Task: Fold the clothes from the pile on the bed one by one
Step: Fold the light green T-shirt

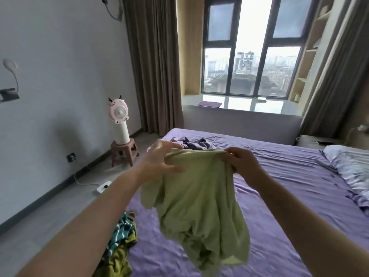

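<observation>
Garment: a light green top (pixel 199 196) hangs crumpled in the air above the bed (pixel 279 186), held up by its upper edge.
Left hand (pixel 159 158): thumb and curled fingers grip the top's left end, some fingers splayed.
Right hand (pixel 242 160): fingers bunched, pinching the top's right end.
Pile: striped teal and olive clothes (pixel 119 242) lie heaped at the bed's near left edge, not yet folded.
Far corner: purple clothes (pixel 191 143) lie rumpled near the bed's far left corner; whether folded, unclear.
Progress: judging by this, the green top is only being spread out; its folding and the heap remain.
Containers: none visible.
</observation>
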A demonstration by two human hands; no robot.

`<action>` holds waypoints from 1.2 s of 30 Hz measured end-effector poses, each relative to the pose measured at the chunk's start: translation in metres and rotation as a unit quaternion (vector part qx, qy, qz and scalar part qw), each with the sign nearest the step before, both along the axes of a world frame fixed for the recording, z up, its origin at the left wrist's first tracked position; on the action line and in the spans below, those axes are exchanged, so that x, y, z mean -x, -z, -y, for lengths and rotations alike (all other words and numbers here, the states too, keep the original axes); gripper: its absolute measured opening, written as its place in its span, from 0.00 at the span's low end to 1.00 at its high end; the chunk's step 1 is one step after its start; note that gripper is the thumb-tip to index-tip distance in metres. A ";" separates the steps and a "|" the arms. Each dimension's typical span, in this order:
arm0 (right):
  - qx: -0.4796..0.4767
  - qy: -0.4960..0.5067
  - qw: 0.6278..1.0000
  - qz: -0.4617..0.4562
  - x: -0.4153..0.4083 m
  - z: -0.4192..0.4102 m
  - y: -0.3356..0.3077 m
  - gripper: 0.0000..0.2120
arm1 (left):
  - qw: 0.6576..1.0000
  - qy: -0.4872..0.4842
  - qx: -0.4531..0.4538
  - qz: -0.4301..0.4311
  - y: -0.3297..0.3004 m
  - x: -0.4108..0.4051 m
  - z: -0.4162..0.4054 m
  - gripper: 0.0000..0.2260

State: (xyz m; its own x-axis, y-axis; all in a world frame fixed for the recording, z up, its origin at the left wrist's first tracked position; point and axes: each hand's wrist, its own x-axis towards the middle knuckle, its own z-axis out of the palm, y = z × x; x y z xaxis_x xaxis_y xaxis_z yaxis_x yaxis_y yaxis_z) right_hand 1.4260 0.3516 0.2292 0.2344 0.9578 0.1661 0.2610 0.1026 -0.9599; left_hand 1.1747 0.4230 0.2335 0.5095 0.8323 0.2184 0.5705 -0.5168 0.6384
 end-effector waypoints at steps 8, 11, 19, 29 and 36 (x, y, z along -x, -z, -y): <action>-0.003 -0.011 0.999 0.031 -0.055 0.077 -0.065 0.03 | 0.988 0.095 0.054 0.111 0.038 -0.124 0.121 0.25; -0.005 0.025 1.000 0.016 -0.079 0.101 -0.074 0.03 | 0.982 0.079 0.095 0.145 0.042 -0.163 0.143 0.06; -0.009 -0.035 0.999 0.005 -0.137 0.162 -0.053 0.11 | 0.914 0.043 0.249 0.318 -0.025 -0.214 0.159 0.08; -0.112 0.114 0.963 0.218 -0.097 0.189 -0.018 0.09 | 0.854 0.045 0.339 0.393 -0.041 -0.219 0.165 0.02; -0.128 0.163 0.974 0.089 -0.082 0.167 -0.065 0.04 | 0.900 0.213 0.196 0.324 -0.042 -0.166 0.168 0.33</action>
